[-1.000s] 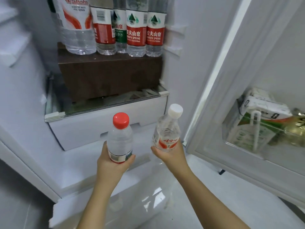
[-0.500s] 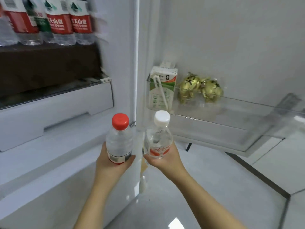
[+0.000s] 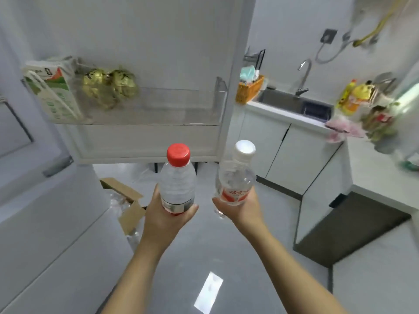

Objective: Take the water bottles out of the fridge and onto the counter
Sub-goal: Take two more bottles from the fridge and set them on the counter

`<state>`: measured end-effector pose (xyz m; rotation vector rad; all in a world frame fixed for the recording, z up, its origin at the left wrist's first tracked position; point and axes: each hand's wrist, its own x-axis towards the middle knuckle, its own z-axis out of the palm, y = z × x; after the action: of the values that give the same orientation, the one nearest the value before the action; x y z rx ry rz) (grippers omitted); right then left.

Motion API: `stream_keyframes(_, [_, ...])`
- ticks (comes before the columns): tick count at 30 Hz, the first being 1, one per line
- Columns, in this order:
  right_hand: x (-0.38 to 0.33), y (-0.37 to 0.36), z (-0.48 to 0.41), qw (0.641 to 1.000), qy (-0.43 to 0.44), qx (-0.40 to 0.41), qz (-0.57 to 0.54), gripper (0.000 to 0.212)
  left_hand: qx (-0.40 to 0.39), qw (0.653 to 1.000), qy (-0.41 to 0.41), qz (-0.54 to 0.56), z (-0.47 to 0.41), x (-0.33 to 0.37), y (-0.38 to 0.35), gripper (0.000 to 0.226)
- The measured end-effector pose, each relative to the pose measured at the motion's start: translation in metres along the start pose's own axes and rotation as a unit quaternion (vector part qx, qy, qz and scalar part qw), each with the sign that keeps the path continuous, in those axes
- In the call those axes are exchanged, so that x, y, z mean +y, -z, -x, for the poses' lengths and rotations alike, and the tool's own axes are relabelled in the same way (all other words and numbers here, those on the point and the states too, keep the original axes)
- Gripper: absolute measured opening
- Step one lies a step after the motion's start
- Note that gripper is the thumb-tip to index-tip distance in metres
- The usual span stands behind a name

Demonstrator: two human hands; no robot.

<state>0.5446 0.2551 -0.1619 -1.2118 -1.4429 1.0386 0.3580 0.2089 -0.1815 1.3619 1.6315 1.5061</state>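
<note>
Water bottles update: the red-capped bottle [image 3: 178, 182] sits in the left hand [image 3: 165, 214] and the white-capped bottle [image 3: 235, 177] in the right hand [image 3: 242, 207]. Each hand is curled round the lower part of its bottle, down by the label. Both are held out in front at about chest height, over the grey floor and close together but not touching.

What's changed: a second ago the view faced the fridge shelves with the rest of the bottles lined up. Now it has swung right, past the open fridge door [image 3: 136, 41] with its milk carton [image 3: 53, 91] and gold-wrapped things [image 3: 108, 87]. The tabletop [image 3: 374, 168] and the sink [image 3: 285, 100] have come into view on the right. The grips look the same as before. So I'd say these two are properly out of the fridge and the carry is under way — but neither is set down yet, and the tabletop is still well apart from the hands.

Orientation: both point cap-up with the long axis roughly vertical. The red-capped one is pretty much straight, while the white-capped one leans a bit, cap tipped to the right. Worth watching — a cardboard box [image 3: 127, 200] lies on the floor just left of the hands.
</note>
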Motion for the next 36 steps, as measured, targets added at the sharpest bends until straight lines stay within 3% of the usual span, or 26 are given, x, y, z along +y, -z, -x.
stream_keyframes(8, [0.020,0.116,0.015,0.991,-0.025,0.125,0.051,0.059,-0.111,0.993,-0.024,0.040,0.002,0.040,-0.101,0.055])
stream_keyframes(14, [0.035,0.178,0.019,0.973,-0.021,0.217,0.082,0.066,-0.187,0.981,-0.030,0.046,-0.008,0.048,-0.179,0.062])
stream_keyframes(27, [0.077,0.292,-0.062,0.935,-0.073,0.340,0.072,0.068,-0.327,0.940,-0.034,0.094,-0.090,0.069,-0.357,0.061])
stream_keyframes(32, [0.091,0.315,-0.092,0.918,-0.084,0.382,0.065,0.072,-0.358,0.927,-0.041,0.107,-0.118,0.068,-0.400,0.067])
stream_keyframes(36, [0.099,0.328,-0.103,0.916,-0.088,0.389,0.048,0.079,-0.366,0.923,-0.029,0.113,-0.129,0.070,-0.421,0.059])
